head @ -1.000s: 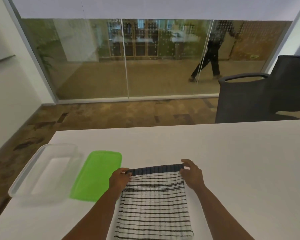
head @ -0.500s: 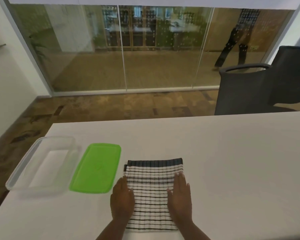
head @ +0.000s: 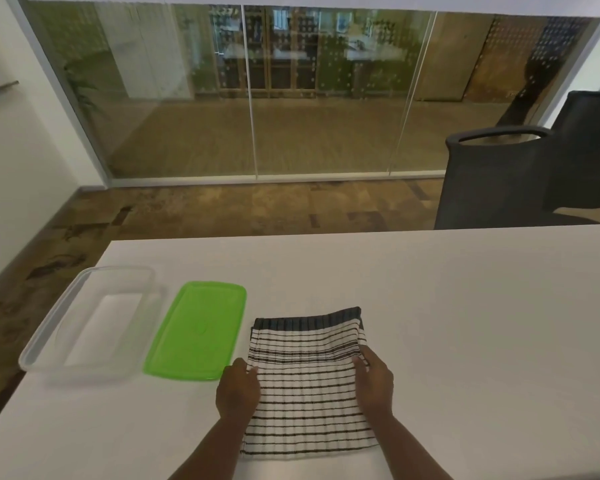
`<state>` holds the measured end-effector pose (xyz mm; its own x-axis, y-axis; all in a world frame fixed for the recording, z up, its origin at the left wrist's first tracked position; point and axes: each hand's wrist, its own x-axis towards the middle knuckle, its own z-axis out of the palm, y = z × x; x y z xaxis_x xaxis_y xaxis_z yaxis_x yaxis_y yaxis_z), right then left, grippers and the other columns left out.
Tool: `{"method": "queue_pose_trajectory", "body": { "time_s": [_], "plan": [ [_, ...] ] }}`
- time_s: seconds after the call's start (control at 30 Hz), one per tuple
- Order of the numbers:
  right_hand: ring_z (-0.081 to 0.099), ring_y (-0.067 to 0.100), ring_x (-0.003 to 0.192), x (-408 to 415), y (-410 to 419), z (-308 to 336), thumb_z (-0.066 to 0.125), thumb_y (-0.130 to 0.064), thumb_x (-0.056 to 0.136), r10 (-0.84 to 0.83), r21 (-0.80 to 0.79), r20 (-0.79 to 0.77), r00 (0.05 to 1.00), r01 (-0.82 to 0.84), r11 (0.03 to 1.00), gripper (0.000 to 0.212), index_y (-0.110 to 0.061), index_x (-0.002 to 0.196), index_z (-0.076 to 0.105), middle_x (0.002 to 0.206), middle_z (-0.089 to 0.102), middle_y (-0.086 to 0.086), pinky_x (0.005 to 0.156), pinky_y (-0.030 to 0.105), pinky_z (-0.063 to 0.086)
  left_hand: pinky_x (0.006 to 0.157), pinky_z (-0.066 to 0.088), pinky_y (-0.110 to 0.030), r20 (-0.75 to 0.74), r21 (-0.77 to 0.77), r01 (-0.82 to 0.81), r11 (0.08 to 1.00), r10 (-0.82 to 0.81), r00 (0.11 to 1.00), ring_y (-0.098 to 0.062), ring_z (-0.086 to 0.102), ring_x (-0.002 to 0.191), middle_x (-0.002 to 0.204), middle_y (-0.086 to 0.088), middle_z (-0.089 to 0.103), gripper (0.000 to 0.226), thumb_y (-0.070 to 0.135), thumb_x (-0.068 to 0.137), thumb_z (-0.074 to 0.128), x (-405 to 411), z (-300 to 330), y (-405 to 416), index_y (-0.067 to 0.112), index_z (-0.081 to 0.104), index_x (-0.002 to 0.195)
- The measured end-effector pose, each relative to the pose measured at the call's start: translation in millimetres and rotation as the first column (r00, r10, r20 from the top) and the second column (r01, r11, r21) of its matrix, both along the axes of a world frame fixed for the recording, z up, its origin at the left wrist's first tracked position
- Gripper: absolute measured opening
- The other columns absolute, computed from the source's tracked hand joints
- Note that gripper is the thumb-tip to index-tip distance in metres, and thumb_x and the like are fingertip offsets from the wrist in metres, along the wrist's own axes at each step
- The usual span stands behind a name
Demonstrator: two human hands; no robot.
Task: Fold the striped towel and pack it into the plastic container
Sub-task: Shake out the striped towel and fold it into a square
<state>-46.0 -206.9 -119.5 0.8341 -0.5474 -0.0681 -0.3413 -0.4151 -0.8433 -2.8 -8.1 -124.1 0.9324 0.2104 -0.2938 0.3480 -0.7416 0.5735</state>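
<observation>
The striped towel, white with dark lines and a dark band at its far edge, lies folded in a flat rectangle on the white table. My left hand is at the towel's left edge, fingers curled onto it. At the right edge my right hand pinches the cloth. The clear plastic container stands open with nothing in it at the table's left end. Its green lid lies flat between the container and the towel.
A dark office chair stands behind the table's far right side. Beyond the table are patterned carpet and a glass wall. The table's left edge runs close beside the container.
My hands left the towel's far corners, pressed flat on top of it, then slid out to grip its left and right side edges. The towel is folded shorter.
</observation>
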Motion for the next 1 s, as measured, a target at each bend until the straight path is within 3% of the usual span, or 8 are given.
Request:
{"method": "queue_pose_trajectory", "body": {
  "time_s": [0.1,0.23,0.37,0.53,0.6,0.7,0.83,1.0],
  "plan": [
    [0.062,0.028,0.108,-1.7,-2.9,0.8,0.036,-0.030,0.093,0.035,-0.017,-0.017,0.999,-0.035,0.999,0.042,-0.010,0.126,0.053,0.118,0.067,0.010,0.090,0.028,0.045,0.081,0.048,-0.038,0.051,-0.027,-0.018,0.999,0.019,0.998,-0.035,0.061,0.097,0.104,-0.023,0.064,0.015,0.016,0.096,0.045,-5.8,-2.9,-1.1,0.010,0.037,0.085],
    [0.040,0.022,0.133,-1.5,-0.5,-0.5,0.041,-0.014,0.094,-0.016,-0.245,-0.064,0.998,0.000,0.969,0.048,-0.015,0.141,0.034,0.145,0.044,0.004,0.114,0.038,0.031,0.089,0.048,-0.044,0.176,0.080,-0.007,0.997,-0.007,0.984,-0.033,0.052,0.116,0.126,-0.016,0.052,0.031,0.020,0.092,0.051,-10.1,0.8,-5.8,0.006,0.047,0.120],
    [-0.005,0.013,0.145,-12.4,16.0,-15.2,0.029,-0.023,0.099,0.444,-0.451,-0.132,0.886,-0.452,0.769,0.056,-0.015,0.144,-0.004,0.153,-0.005,-0.006,0.108,0.012,-0.023,0.114,0.029,-0.039,0.266,0.294,0.308,0.905,-0.388,0.882,-0.025,0.029,0.142,0.151,-0.013,0.037,0.053,0.022,0.093,0.047,-16.1,-10.5,-11.0,0.009,0.036,0.142],
    [-0.018,0.013,0.143,-26.7,7.2,-37.1,0.022,-0.052,0.095,0.581,-0.425,-0.420,0.697,-0.716,0.553,0.071,-0.015,0.145,-0.012,0.152,-0.022,-0.005,0.097,0.015,-0.035,0.119,-0.002,-0.027,0.256,0.525,0.513,0.680,-0.700,0.667,-0.006,-0.020,0.143,0.125,-0.004,0.066,0.050,0.042,0.072,0.059,-31.3,-27.3,-3.3,0.022,0.068,0.117],
    [-0.015,0.012,0.144,-26.3,-5.8,-37.6,0.024,-0.053,0.094,0.537,-0.426,-0.435,0.723,-0.691,0.584,0.071,-0.016,0.147,-0.005,0.156,-0.014,-0.002,0.105,0.018,-0.030,0.120,0.016,-0.032,0.155,0.527,0.556,0.643,-0.716,0.681,-0.004,-0.029,0.140,0.145,-0.011,0.047,0.062,0.047,0.081,0.056,-28.3,-28.0,-0.8,0.019,0.049,0.136],
    [0.005,0.011,0.146,-24.0,-20.8,-27.1,0.033,-0.056,0.091,0.570,-0.429,-0.414,0.710,-0.704,0.566,0.068,-0.021,0.147,0.017,0.158,0.012,-0.004,0.119,0.029,-0.004,0.122,0.001,-0.041,-0.093,0.331,0.653,0.681,-0.665,0.741,-0.012,-0.014,0.148,0.161,-0.002,-0.010,0.064,0.044,0.096,0.030,-20.3,-28.8,-2.2,0.026,0.000,0.150],
    [0.048,0.009,0.115,-27.7,-29.9,-7.5,0.053,-0.071,0.069,0.682,-0.433,-0.309,0.663,-0.736,0.520,0.065,-0.026,0.116,0.057,0.122,0.057,-0.007,0.104,0.025,0.035,0.121,0.005,-0.041,-0.150,0.356,0.659,0.662,-0.656,0.740,-0.016,-0.008,0.149,0.160,0.000,-0.013,0.065,0.042,0.096,0.031,-14.8,-22.6,-5.5,0.028,-0.001,0.151],
    [0.057,0.016,0.098,-34.2,-25.6,-1.9,0.061,-0.060,0.065,0.759,-0.472,-0.429,0.490,-0.838,0.274,0.050,-0.022,0.097,0.062,0.102,0.065,-0.002,0.091,0.023,0.038,0.121,0.012,-0.042,-0.227,0.292,0.691,0.662,-0.654,0.722,-0.014,-0.004,0.149,0.161,0.002,-0.009,0.063,0.040,0.097,0.034,-4.0,-8.5,-8.5,0.027,0.004,0.151]
  ]
}}
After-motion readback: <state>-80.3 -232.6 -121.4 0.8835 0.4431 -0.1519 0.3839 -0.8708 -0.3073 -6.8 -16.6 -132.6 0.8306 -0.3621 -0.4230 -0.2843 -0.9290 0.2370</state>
